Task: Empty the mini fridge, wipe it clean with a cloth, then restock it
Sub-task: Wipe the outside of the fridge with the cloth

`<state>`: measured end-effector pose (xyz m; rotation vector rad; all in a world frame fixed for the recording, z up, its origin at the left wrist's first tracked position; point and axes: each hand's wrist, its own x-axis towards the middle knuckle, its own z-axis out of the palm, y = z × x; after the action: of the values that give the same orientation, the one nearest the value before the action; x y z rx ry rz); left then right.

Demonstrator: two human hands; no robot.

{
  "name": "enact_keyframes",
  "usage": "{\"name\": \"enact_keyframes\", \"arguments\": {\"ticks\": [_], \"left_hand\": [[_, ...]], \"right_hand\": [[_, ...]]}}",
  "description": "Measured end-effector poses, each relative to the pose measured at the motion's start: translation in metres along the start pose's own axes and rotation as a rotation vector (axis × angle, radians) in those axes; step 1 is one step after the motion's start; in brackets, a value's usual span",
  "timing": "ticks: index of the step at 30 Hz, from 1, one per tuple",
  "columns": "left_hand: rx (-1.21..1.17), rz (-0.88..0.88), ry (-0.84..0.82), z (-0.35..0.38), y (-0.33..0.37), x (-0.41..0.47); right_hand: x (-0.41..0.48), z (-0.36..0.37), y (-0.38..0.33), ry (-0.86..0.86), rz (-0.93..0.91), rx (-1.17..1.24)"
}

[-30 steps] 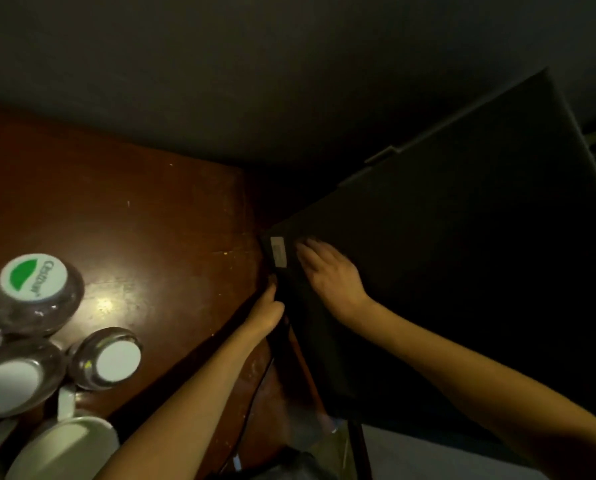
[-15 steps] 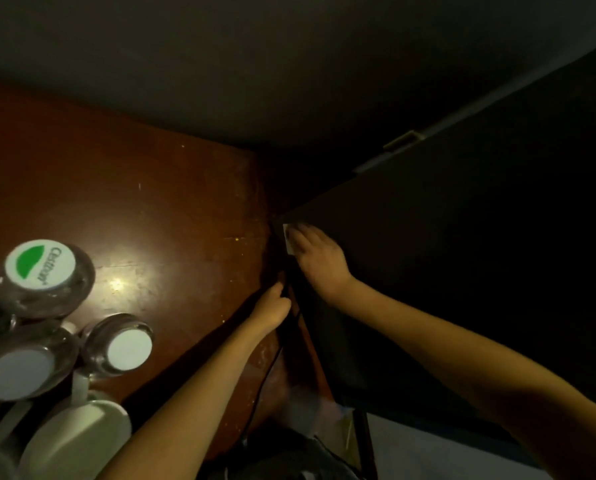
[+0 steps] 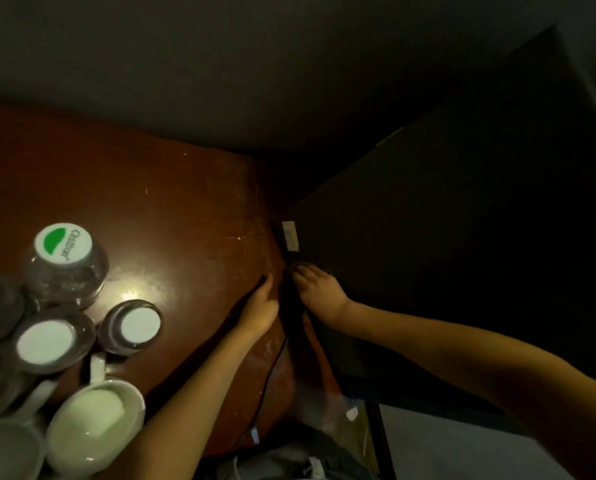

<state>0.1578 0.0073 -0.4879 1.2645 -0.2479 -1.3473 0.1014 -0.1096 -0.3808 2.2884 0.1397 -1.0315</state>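
The black mini fridge (image 3: 445,258) fills the right side, seen from above, with a white sticker (image 3: 290,235) at its near-left corner. My right hand (image 3: 319,292) lies on the fridge's left edge just below the sticker, its fingers curled over that edge. My left hand (image 3: 260,308) reaches into the dark gap between the fridge and the wooden table (image 3: 158,202). Its fingers point forward along the fridge's side and their tips are lost in shadow. No cloth is clearly visible in the dim light.
On the table's left stand a clear bottle with a green-and-white cap (image 3: 63,244), two white-capped bottles (image 3: 139,325) and white cups (image 3: 95,424). A thin cable (image 3: 272,368) runs down the gap. A grey wall is behind.
My right hand has slid back along the fridge's left edge, from beside the sticker to just below it. My left hand stays in the gap.
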Motion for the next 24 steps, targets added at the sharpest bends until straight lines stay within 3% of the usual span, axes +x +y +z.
{"name": "enact_keyframes", "arguments": {"ticks": [4,8,13,17,19,24], "left_hand": [[0.002,-0.117,-0.114,0.045,-0.018,-0.012],[-0.066,-0.11,-0.171,0.092,-0.021,-0.029],[-0.156,-0.117,-0.125,0.124,-0.045,-0.025],[-0.362,0.037,-0.108,0.147,-0.06,-0.023],[-0.465,0.018,-0.127,0.15,-0.07,-0.026],[-0.318,0.002,-0.039,0.164,-0.077,-0.046]], "right_hand": [[0.017,-0.046,0.054,0.327,0.184,0.057],[0.035,-0.046,0.043,0.098,0.035,0.031],[-0.05,-0.013,0.025,-0.125,-0.339,-0.081],[-0.022,-0.032,0.056,-0.039,-0.243,-0.116],[0.008,-0.033,0.046,0.013,-0.199,-0.175],[-0.033,0.006,0.003,-0.176,-0.345,-0.146]]}}
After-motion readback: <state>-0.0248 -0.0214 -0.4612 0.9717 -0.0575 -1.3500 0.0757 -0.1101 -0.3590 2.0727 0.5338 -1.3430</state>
